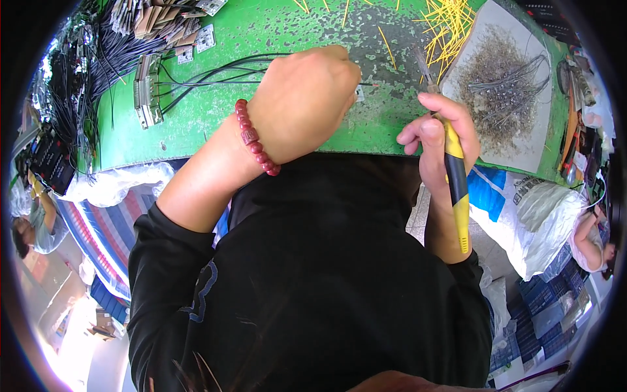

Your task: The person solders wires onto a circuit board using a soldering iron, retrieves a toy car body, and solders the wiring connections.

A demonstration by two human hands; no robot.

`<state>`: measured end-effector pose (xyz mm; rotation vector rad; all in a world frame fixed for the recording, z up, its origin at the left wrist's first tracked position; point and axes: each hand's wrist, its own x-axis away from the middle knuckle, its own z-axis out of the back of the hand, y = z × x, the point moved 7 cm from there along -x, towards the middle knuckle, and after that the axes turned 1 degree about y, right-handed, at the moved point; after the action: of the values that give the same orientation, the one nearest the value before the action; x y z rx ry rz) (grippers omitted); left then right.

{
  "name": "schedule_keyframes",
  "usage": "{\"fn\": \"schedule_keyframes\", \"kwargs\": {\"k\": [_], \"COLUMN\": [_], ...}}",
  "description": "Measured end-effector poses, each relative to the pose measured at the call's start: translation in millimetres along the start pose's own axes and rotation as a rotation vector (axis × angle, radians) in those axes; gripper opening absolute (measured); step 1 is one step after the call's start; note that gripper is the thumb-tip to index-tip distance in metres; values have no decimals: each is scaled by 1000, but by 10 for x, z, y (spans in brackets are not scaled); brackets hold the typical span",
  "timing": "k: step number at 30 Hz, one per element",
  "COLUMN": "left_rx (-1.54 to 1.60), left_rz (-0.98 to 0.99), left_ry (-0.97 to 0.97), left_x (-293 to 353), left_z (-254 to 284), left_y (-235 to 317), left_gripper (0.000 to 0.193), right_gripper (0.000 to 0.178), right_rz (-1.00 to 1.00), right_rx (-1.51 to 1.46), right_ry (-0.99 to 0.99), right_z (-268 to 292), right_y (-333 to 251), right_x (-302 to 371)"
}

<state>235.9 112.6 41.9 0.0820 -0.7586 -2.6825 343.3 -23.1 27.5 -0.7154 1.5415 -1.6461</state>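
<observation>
My left hand point(304, 104) lies back upward over the green table, a red bead bracelet on its wrist. Its fingers are curled and mostly hidden, closed on black wires point(222, 70). These run left to a stack of flat metal-edged pieces point(148, 90), and one thin end pokes out past the knuckles. A small white piece beside the fingers is mostly covered. My right hand point(450, 127) grips a hand tool with a yellow-and-black handle point(456, 171). Its metal tip points away over the table and is blurred, so its exact kind is unclear.
Loose yellow thin tubes point(450, 26) lie at the far right. Beside them is a pale board point(522, 147) with wire scraps and dark crumbs. Bundled black wires with small boards point(157, 23) crowd the far left. White plastic bags hang by the table's front edge; people sit at both sides.
</observation>
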Motion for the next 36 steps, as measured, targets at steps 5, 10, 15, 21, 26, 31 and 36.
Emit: {"fn": "schedule_keyframes", "kwargs": {"k": [5,10,15,21,26,31,36], "left_rx": [102,172,125,105,112,141,146], "left_rz": [-22,-44,-69,-61,-62,-58,-52], "left_ry": [76,78,13,-47,-59,-60,-54], "left_x": [41,30,-32,-76,-85,-89,-77], "left_z": [-15,-8,21,0,-12,-8,-18], "left_y": [-4,-50,-61,-69,-77,-83,-98], "left_gripper": [8,10,12,15,15,15,14], "right_gripper": [58,44,26,23,22,21,21], "right_rz": [13,247,47,66,62,50,37], "right_rx": [75,120,-86,-215,-169,-195,-153], "right_ry": [-3,115,155,98,80,68,29], "right_z": [119,247,214,178,161,147,104], "right_y": [-25,-31,90,113,127,124,126], "right_x": [42,25,83,102,110,96,97]}}
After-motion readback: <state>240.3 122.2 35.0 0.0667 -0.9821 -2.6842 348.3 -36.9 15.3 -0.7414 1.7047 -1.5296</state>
